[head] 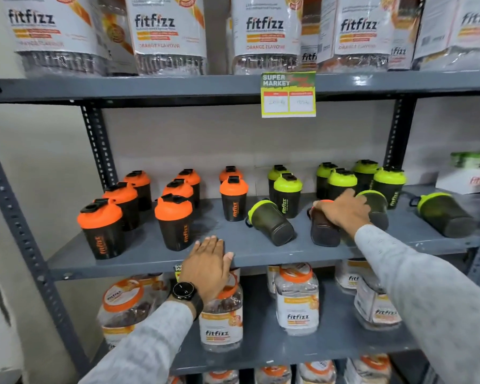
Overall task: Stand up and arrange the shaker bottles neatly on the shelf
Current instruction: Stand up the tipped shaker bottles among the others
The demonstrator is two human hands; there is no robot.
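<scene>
Several orange-lidded black shaker bottles [103, 228] stand upright on the left half of the grey middle shelf [261, 253]. Several green-lidded ones [288, 194] stand upright at the back right. Three green-lidded bottles lie on their sides: one mid-shelf [272, 223], one behind my right hand [376, 206], one at the far right [444, 214]. An orange-lidded bottle [323, 228] also lies on its side, and my right hand [344, 210] grips it from above. My left hand [208, 264], with a wristwatch, rests flat on the shelf's front edge and holds nothing.
Large fitfizz jars [161, 31] fill the shelf above, with a price tag [288, 94] hanging from its edge. More fitfizz jars [297, 297] stand on the shelf below. Perforated metal uprights [20, 223] frame the unit; a box [468, 178] sits at the far right.
</scene>
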